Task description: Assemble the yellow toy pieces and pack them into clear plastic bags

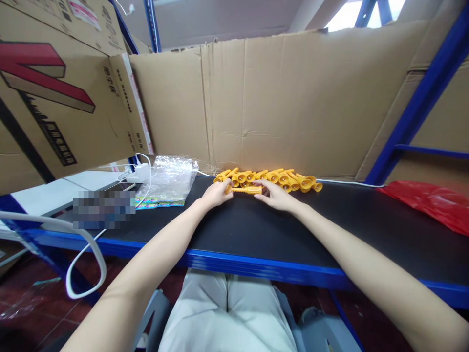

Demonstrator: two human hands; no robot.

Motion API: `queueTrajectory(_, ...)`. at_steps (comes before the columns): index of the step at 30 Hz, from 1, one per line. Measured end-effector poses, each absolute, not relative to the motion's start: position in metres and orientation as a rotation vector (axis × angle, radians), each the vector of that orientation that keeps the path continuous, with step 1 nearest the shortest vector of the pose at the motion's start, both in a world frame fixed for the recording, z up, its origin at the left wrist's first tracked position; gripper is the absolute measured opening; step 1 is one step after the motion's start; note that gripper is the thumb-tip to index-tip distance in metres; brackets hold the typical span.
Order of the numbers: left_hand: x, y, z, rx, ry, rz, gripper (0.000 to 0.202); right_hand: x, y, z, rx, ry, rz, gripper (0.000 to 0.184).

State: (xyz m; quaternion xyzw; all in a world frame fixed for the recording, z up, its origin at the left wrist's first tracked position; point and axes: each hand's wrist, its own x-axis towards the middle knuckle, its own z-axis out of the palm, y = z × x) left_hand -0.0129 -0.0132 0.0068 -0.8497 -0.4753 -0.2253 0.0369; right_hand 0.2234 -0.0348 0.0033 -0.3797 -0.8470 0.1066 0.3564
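A row of several yellow plastic pieces (278,178) lies on the black table top (256,230) against the cardboard back wall. In front of that row, both hands hold one long yellow piece (245,190) level, just above the table. My left hand (217,194) pinches its left end with closed fingers. My right hand (273,194) grips its right end, fingers curled over it.
A stack of clear plastic bags (170,178) lies at the left, beside a phone (119,187), a white charger (141,172) and white cable. A red plastic bag (432,203) lies at the right. Cardboard walls (293,98) and blue shelf posts (417,107) enclose the table.
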Motion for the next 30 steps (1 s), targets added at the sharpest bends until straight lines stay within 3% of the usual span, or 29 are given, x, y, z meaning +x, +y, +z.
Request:
queueTrajectory(9, -0.011, -0.02, 0.012, -2.577, -1.451, -0.828, 0.032, 0.233, -0.026, 0.002, -0.932, -1.977, 0.762, 0.031)
queueTrajectory(21, -0.011, -0.015, 0.01, -2.628, -1.472, -0.959, 0.027, 0.229, -0.037, 0.014, -0.956, -2.069, 0.491, 0.03)
queueTrajectory(30, -0.01, -0.02, 0.012, -2.561, -1.31, -1.056, 0.026, 0.226, -0.036, 0.012, -0.986, -1.915, 0.768, 0.027)
